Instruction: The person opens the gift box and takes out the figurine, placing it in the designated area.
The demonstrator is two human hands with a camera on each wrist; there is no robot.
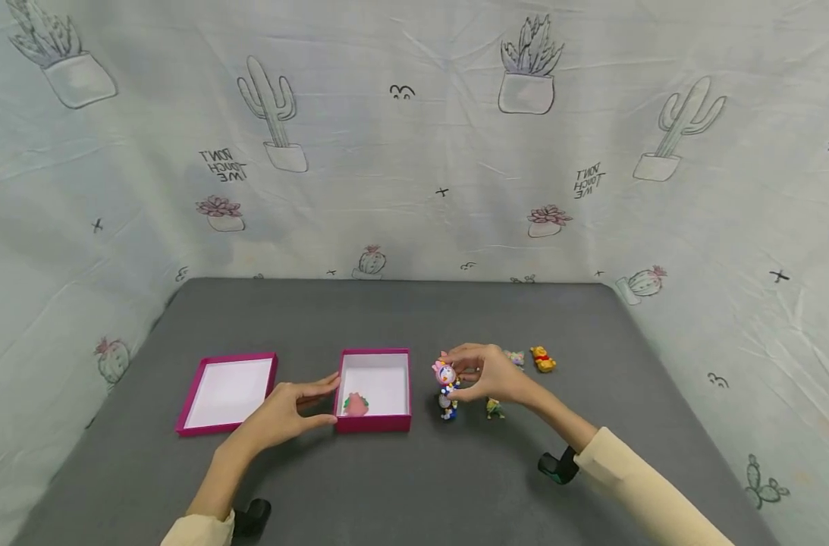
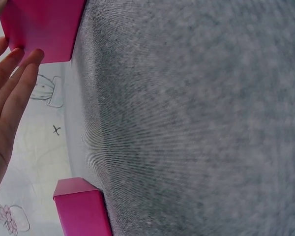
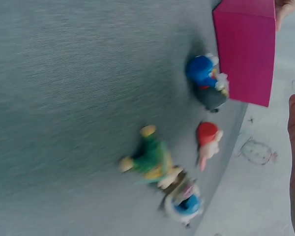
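The right hand (image 1: 489, 373) pinches a small figurine (image 1: 445, 373) with a pink top and blue parts, held up to the right of the open box. Below it, a blue-and-grey figurine (image 3: 205, 81) stands on the table, partly covered in the head view. My left hand (image 1: 287, 413) touches the left side of the magenta box (image 1: 373, 425) with extended fingers (image 2: 20, 93) and thumb. Inside the white-lined box lies a pink piece with green edges (image 1: 356, 404), in its front left corner.
The box lid (image 1: 226, 390) lies inside-up on the left. Right of the box are a green-and-yellow figurine (image 1: 494, 409), a pale figurine (image 1: 516, 358) and a yellow bear (image 1: 542, 359) with red on it. A red-and-pale figurine (image 3: 208, 141) shows in the right wrist view. Printed cloth (image 1: 414, 152) hangs behind the grey table.
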